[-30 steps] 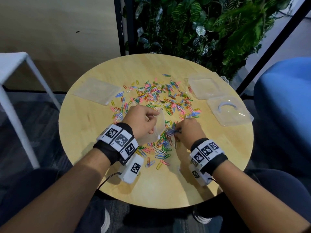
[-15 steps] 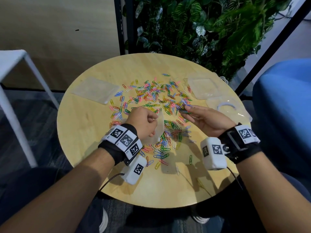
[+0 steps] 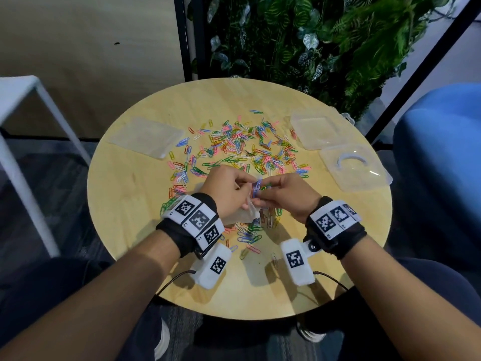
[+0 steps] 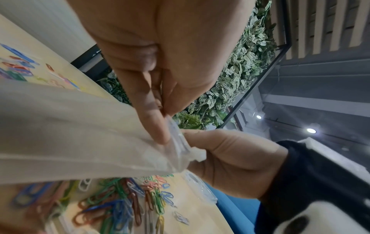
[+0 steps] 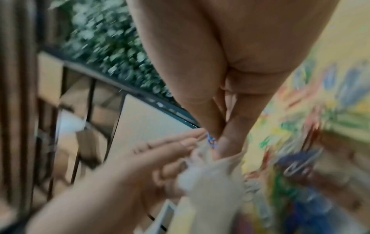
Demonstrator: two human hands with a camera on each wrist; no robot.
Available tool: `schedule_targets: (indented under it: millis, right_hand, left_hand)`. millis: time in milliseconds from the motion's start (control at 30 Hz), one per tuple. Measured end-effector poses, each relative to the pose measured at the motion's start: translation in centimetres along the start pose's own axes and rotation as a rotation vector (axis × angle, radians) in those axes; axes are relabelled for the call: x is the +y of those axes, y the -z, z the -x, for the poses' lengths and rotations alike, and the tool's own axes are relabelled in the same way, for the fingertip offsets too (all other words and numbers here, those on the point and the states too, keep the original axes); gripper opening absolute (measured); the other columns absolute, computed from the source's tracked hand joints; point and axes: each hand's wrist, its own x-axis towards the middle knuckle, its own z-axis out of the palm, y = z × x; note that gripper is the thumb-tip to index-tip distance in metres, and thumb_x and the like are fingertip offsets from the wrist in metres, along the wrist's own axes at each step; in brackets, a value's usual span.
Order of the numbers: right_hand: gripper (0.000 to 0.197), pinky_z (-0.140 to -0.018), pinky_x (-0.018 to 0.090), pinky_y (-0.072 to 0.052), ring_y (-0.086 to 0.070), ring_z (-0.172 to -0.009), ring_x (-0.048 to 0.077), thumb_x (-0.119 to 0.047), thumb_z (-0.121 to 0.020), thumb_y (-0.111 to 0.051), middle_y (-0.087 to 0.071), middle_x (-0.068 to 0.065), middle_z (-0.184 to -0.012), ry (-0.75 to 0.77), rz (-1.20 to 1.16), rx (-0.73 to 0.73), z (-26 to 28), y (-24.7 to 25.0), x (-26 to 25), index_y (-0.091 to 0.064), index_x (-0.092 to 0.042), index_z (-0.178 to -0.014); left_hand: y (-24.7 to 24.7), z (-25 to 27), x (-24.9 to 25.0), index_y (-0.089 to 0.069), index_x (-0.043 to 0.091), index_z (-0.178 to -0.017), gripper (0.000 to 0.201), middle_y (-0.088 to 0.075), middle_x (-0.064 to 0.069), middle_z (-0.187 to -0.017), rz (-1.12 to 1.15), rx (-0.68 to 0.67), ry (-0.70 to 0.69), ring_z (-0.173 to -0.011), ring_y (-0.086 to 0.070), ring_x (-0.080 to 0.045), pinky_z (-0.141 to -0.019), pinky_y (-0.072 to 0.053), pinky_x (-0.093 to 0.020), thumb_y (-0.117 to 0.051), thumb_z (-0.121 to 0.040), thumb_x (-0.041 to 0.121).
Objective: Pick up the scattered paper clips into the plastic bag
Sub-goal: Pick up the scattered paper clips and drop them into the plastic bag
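Coloured paper clips (image 3: 242,149) lie scattered over the middle of the round wooden table (image 3: 135,204), with more of them near the front (image 3: 247,235). My left hand (image 3: 229,188) pinches the rim of a clear plastic bag (image 3: 242,216) above the table; in the left wrist view thumb and finger hold the plastic bag (image 4: 80,134) by its mouth. My right hand (image 3: 283,194) is right against the bag's mouth, pinching a few paper clips (image 3: 259,187), blue and green. The right wrist view is blurred and shows a blue clip (image 5: 211,140) between the fingertips.
A flat clear plastic bag (image 3: 147,136) lies at the back left of the table. A clear box (image 3: 316,128) and its lid (image 3: 354,165) sit at the right edge. A blue seat (image 3: 442,162) stands to the right, a white stool (image 3: 23,100) to the left, plants behind.
My right hand went out to the clips at the middle right, took a few, and has come back to the bag's mouth. The left hand has kept holding the bag.
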Motion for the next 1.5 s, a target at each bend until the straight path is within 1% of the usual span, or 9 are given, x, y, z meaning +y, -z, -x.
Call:
schedule_targets:
  millis: [200, 367, 467, 600, 700, 767, 867, 1167, 1500]
  right_hand:
    - [0.009, -0.052, 0.009, -0.044, -0.06, -0.05, 0.001, -0.019, -0.084, -0.071, -0.069, -0.002, -0.063, 0.293, 0.734, 0.118, -0.2, 0.0, 0.6, -0.078, -0.013, -0.081]
    - [0.032, -0.079, 0.032, -0.059, -0.072, -0.082, 0.021, 0.006, -0.083, -0.061, -0.075, 0.012, -0.096, 0.193, 0.555, -0.047, 0.4, 0.0, 0.7, -0.072, -0.006, -0.11]
    - [0.027, -0.077, 0.03, -0.058, -0.073, -0.077, 0.018, -0.001, -0.088, -0.058, -0.076, 0.006, -0.09, 0.272, 0.68, 0.009, 1.7, -0.4, 0.5, -0.076, -0.014, -0.102]
    - [0.033, -0.09, 0.039, -0.054, -0.067, -0.104, 0.019, -0.002, -0.089, -0.057, -0.071, 0.004, -0.115, 0.262, 0.573, 0.001, 4.8, 0.9, -0.4, -0.078, -0.028, -0.092]
    - [0.012, -0.068, 0.044, -0.061, -0.071, -0.079, 0.028, -0.012, -0.086, -0.069, -0.073, 0.011, -0.094, 0.183, 0.646, 0.203, 9.4, 2.3, 0.0, -0.072, -0.021, -0.093]
    - [0.035, -0.057, 0.041, -0.061, -0.071, -0.066, 0.027, -0.02, -0.077, -0.08, -0.071, 0.013, -0.083, -0.025, 0.732, 0.215, 11.1, 3.1, 1.9, -0.06, -0.015, -0.106]
    - [0.065, -0.069, 0.035, -0.058, -0.068, -0.075, 0.023, -0.035, -0.068, -0.085, -0.068, 0.006, -0.089, -0.321, 0.918, 0.037, 13.2, 1.8, 5.0, -0.043, -0.016, -0.115]
    - [0.122, -0.082, 0.033, -0.048, -0.056, -0.108, 0.026, -0.057, -0.047, -0.088, -0.053, 0.01, -0.123, -0.158, 0.887, 0.273, 7.2, -0.9, 7.0, -0.028, -0.018, -0.146]
    - [0.077, -0.092, 0.033, -0.044, -0.048, -0.111, 0.028, -0.055, -0.077, -0.069, -0.045, 0.014, -0.126, 0.051, 1.171, 0.189, 0.5, -3.1, 3.6, -0.042, -0.026, -0.143]
  left_hand:
    - [-0.7, 0.1, 0.0, -0.072, 0.013, -0.11, 0.021, -0.076, -0.008, -0.092, -0.012, -0.034, -0.03, -0.056, -0.072, -0.012, -0.059, -0.058, -0.018, -0.058, -0.095, 0.013]
    - [-0.3, 0.0, -0.5, -0.074, 0.01, -0.108, 0.021, -0.068, 0.01, -0.075, -0.035, -0.03, -0.05, -0.057, -0.073, -0.014, -0.062, -0.06, -0.022, -0.059, -0.095, 0.013]
    - [0.1, -0.1, -0.7, -0.074, 0.008, -0.107, 0.019, -0.066, 0.009, -0.078, -0.047, -0.04, -0.067, -0.054, -0.071, -0.01, -0.061, -0.06, -0.024, -0.06, -0.094, 0.013]
    - [0.3, 0.6, -0.5, -0.074, 0.011, -0.108, 0.019, -0.072, 0.003, -0.082, -0.074, -0.013, -0.055, -0.045, -0.065, -0.001, -0.053, -0.053, -0.012, -0.06, -0.094, 0.012]
    - [0.6, 2.1, -0.8, -0.074, 0.014, -0.108, 0.021, -0.075, -0.004, -0.071, -0.04, -0.007, -0.042, -0.053, -0.071, -0.01, -0.058, -0.054, -0.013, -0.059, -0.094, 0.013]
    - [0.8, 2.2, -1.3, -0.074, 0.015, -0.107, 0.02, -0.074, -0.002, -0.067, -0.057, -0.007, -0.009, -0.055, -0.072, -0.014, -0.06, -0.054, -0.015, -0.06, -0.094, 0.013]
    - [1.5, 1.6, -1.5, -0.074, 0.014, -0.107, 0.019, -0.074, -0.005, -0.069, -0.057, -0.007, 0.017, -0.058, -0.072, -0.017, -0.059, -0.051, -0.013, -0.06, -0.094, 0.013]
    - [2.1, 0.6, -0.6, -0.073, 0.012, -0.108, 0.02, -0.07, 0.0, -0.066, -0.052, -0.017, 0.01, -0.051, -0.069, -0.011, -0.052, -0.051, -0.009, -0.058, -0.095, 0.01]
    - [3.5, -0.3, -1.4, -0.071, 0.013, -0.112, 0.023, -0.065, 0.008, -0.064, -0.058, 0.015, 0.006, -0.052, -0.069, -0.011, -0.065, -0.059, -0.02, -0.056, -0.094, 0.008]
